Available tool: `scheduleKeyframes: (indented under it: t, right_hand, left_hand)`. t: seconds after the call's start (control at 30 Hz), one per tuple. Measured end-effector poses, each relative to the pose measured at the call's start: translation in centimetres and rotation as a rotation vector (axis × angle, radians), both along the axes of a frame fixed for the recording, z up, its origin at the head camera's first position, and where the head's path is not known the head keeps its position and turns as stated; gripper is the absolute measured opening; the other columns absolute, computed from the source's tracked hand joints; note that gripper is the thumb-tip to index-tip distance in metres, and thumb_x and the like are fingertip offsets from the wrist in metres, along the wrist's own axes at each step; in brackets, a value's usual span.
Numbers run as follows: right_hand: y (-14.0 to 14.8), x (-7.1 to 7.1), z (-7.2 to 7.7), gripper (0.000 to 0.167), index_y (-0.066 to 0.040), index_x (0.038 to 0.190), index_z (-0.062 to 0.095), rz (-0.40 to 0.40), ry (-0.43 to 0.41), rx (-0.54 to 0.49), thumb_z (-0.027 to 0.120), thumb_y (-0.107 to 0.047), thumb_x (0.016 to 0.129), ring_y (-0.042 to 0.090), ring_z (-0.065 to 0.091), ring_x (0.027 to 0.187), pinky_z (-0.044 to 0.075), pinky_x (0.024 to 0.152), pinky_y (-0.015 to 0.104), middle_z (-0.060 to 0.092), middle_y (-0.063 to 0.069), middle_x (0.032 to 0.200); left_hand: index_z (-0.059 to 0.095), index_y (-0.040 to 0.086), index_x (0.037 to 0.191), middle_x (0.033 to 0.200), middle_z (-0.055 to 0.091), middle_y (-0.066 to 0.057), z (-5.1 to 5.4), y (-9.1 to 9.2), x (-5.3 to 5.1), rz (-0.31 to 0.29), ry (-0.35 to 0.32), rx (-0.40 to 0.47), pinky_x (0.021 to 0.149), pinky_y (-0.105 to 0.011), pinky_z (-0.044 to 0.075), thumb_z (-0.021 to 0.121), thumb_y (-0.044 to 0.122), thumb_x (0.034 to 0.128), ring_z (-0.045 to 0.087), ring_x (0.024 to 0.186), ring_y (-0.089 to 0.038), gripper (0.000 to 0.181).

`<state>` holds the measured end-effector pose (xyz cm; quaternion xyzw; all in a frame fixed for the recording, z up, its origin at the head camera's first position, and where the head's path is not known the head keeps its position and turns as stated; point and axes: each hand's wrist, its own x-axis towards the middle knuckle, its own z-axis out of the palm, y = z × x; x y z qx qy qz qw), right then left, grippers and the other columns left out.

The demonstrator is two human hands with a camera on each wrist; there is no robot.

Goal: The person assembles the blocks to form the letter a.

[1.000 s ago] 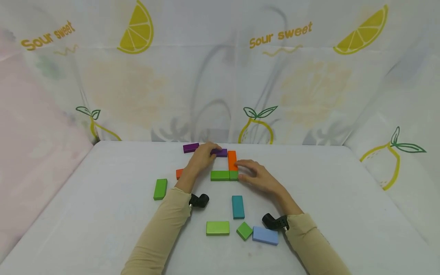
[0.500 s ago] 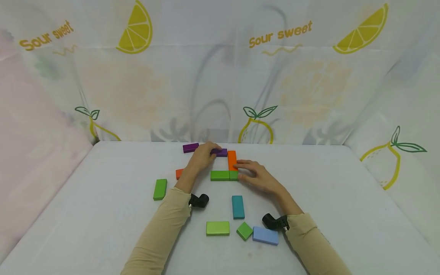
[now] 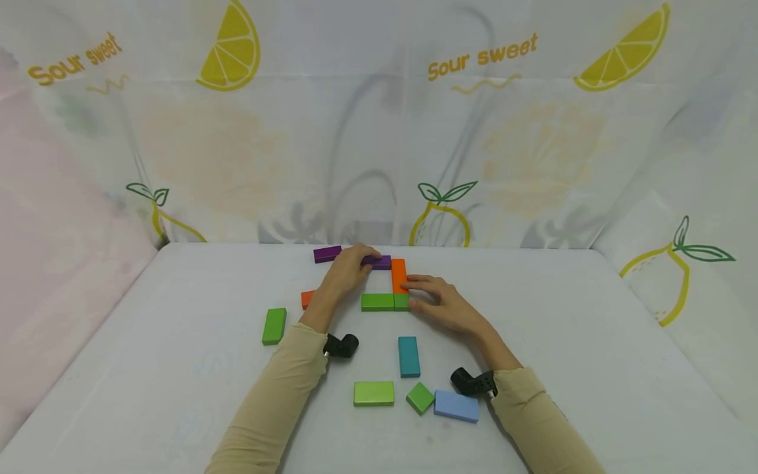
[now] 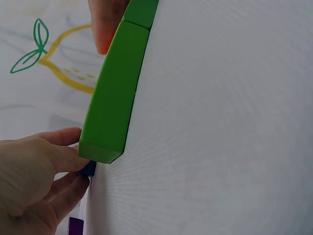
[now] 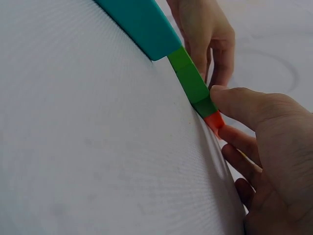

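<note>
- Head: my left grip (image 3: 349, 268) is clamped on the purple block (image 3: 383, 263), which butts the orange block (image 3: 399, 273). My right grip (image 3: 444, 303) stands apart, against orange. I judge I'm squaring joints; next calls for gentle release.
- Left wrist: purple sits pinched beyond the long green block (image 4: 110, 88).
- Right wrist: my thumb touches the small green block (image 5: 204, 104), 1 finger orange.

We see a purple block (image 3: 381, 263) lying flat, its left part pinched in the left hand (image 3: 349, 266). Just beside its right end, an orange block (image 3: 399, 273) lies lengthwise, and its near end meets a small green block (image 3: 401, 302). The right hand (image 3: 448, 308) touches the former with a finger, the latter with its thumb. A longer green block (image 3: 377, 302) lies crosswise against the small one's left side.
</note>
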<state>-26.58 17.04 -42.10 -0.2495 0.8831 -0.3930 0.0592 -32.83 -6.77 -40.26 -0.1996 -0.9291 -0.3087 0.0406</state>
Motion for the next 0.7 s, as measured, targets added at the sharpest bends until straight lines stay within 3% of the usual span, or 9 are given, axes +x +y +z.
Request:
scheduleKeyframes:
  t: [0.7]
  right_hand:
    - [-0.01, -0.11, -0.22, 0.038, -0.024, 0.13, 0.057, -0.003, 0.019, 0.015, 0.058, -0.032, 0.093, 0.03, 0.031, 0.138, 0.021, 0.11, 0.06, 0.041, 0.001, 0.147]
  left_hand:
    - [0.066, 0.009, 0.116, 0.121, 0.063, -0.011, 0.06, 0.03, 0.15, -0.008, -0.016, 0.012, 0.104, -0.04, 0.042, 0.056, 0.0, 0.0897, 0.056, 0.116, -0.026, 0.029]
